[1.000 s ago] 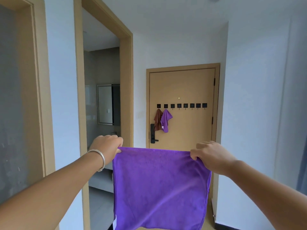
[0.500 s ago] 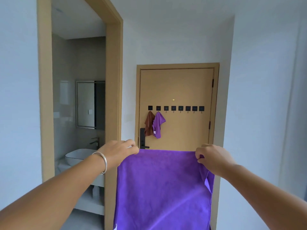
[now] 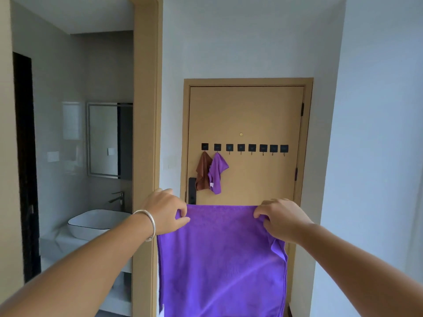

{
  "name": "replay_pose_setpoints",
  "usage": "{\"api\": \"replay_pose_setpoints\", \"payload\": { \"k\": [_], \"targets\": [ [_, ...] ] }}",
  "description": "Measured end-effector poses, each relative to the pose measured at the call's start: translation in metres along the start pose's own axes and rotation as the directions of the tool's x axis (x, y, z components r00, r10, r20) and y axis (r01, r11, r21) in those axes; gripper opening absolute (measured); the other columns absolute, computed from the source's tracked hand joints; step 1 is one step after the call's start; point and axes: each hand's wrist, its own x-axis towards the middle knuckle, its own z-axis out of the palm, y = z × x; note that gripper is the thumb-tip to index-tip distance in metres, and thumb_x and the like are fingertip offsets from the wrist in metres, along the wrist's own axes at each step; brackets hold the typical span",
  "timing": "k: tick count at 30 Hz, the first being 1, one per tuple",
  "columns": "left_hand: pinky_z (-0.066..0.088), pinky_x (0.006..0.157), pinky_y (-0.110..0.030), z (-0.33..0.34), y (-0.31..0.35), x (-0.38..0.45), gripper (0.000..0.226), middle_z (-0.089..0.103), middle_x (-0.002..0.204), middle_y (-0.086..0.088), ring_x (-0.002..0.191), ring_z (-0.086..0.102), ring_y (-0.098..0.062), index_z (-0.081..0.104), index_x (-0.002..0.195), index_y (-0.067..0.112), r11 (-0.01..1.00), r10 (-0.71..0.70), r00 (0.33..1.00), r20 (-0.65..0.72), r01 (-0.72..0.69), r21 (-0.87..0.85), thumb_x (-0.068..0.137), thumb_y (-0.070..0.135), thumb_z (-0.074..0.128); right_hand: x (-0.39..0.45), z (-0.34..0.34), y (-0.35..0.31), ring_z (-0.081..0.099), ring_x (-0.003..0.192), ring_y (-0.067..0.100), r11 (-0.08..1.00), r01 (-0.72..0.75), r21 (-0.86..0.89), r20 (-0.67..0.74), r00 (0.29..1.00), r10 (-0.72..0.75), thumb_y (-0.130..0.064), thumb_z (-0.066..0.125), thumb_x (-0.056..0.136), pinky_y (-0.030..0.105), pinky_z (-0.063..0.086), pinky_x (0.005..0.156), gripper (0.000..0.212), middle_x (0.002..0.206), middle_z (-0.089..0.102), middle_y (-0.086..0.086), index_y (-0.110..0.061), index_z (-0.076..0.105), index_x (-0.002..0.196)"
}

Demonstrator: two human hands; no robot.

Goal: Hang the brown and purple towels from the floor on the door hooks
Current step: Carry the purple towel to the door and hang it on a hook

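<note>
The left hand point(image 3: 166, 212) and the right hand point(image 3: 282, 219) each pinch one top corner of a purple towel point(image 3: 222, 259), which hangs flat between them in front of the door point(image 3: 247, 115). On the door there is a row of black hooks point(image 3: 244, 148). A brown towel point(image 3: 202, 171) hangs from the first hook on the left and a small purple towel point(image 3: 217, 171) from the second, the two touching.

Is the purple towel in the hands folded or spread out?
Spread out: the purple towel hangs flat, left hand and right hand pinching its top corners.
</note>
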Motion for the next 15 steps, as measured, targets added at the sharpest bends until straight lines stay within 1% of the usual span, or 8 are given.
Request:
{"api": "replay_pose_setpoints", "payload": {
  "k": [1,3,5,7,9,10,13,15],
  "targets": [
    [0.04,0.078,-0.027,0.01,-0.005,0.011,0.026,0.058,0.073,0.016,0.077,0.048,-0.007,0.058,0.07,0.038,1.0,-0.02,1.0,0.004,0.02,-0.009,0.082,0.06,0.053,0.012,0.009,0.005,0.055,0.098,0.012,1.0,0.025,-0.017,-0.014,1.0,-0.025,-0.024,0.047,0.086,0.025,0.035,0.078,0.027,0.104,0.064,-0.016,-0.034,0.065,0.104],
    [0.041,0.073,-0.026,0.028,-0.014,0.036,0.024,0.061,0.078,0.014,0.077,0.05,-0.009,0.062,0.074,0.036,0.997,-0.055,0.998,0.008,0.055,-0.048,0.085,0.057,0.057,0.037,0.029,0.018,0.055,0.095,0.012,0.999,0.044,-0.026,-0.018,0.999,-0.044,-0.031,0.048,0.089,0.026,0.037,0.078,0.019,0.097,0.064,-0.014,-0.032,0.066,0.096],
    [0.038,0.066,-0.024,0.046,-0.024,0.067,0.014,0.064,0.087,0.014,0.079,0.054,-0.01,0.064,0.082,0.034,0.997,-0.061,0.997,0.04,0.063,-0.052,0.089,0.045,0.058,0.064,0.05,0.035,0.056,0.09,0.014,1.0,0.02,0.015,0.016,1.0,-0.02,-0.028,0.046,0.092,0.027,0.042,0.073,0.018,0.093,0.062,-0.011,-0.027,0.064,0.089],
    [0.033,0.061,-0.02,0.065,-0.034,0.099,0.007,0.06,0.092,0.016,0.079,0.054,-0.009,0.063,0.089,0.035,0.998,-0.037,0.997,0.063,0.04,-0.052,0.091,0.035,0.056,0.091,0.07,0.057,0.055,0.086,0.014,0.997,-0.012,0.075,0.059,0.998,0.008,-0.021,0.045,0.093,0.028,0.043,0.071,0.019,0.095,0.06,-0.01,-0.027,0.063,0.09],
    [0.027,0.057,-0.015,0.082,-0.043,0.131,0.012,0.05,0.091,0.019,0.076,0.049,-0.008,0.061,0.096,0.038,0.998,0.002,0.997,0.079,0.002,-0.059,0.094,0.03,0.052,0.118,0.088,0.081,0.054,0.086,0.015,0.995,-0.012,0.102,0.067,0.998,0.005,-0.018,0.044,0.094,0.028,0.043,0.071,0.021,0.098,0.058,-0.01,-0.029,0.062,0.094],
    [0.027,0.057,-0.015,0.091,-0.046,0.147,0.015,0.047,0.092,0.018,0.075,0.047,-0.008,0.059,0.1,0.039,0.998,0.024,0.996,0.083,-0.02,-0.056,0.096,0.029,0.05,0.13,0.096,0.093,0.055,0.087,0.016,0.995,-0.004,0.1,0.063,0.998,-0.002,-0.016,0.043,0.095,0.028,0.043,0.071,0.022,0.101,0.057,-0.01,-0.029,0.061,0.096],
    [0.04,0.065,-0.023,0.118,-0.052,0.191,0.027,0.049,0.099,0.015,0.076,0.053,-0.013,0.051,0.112,0.046,0.997,0.07,0.995,0.077,-0.068,-0.032,0.098,0.024,0.043,0.165,0.12,0.124,0.056,0.084,0.019,0.997,0.019,0.072,0.028,0.999,-0.021,-0.011,0.043,0.095,0.029,0.043,0.067,0.027,0.107,0.054,-0.009,-0.033,0.056,0.103],
    [0.044,0.068,-0.028,0.136,-0.055,0.217,0.042,0.047,0.101,0.013,0.078,0.055,-0.017,0.045,0.122,0.052,0.997,0.081,0.993,0.086,-0.08,-0.024,0.098,0.018,0.041,0.185,0.136,0.14,0.053,0.077,0.019,0.998,0.017,0.056,0.014,1.0,-0.018,-0.007,0.045,0.092,0.027,0.038,0.061,0.034,0.106,0.053,-0.01,-0.036,0.052,0.107]
  ]
}}
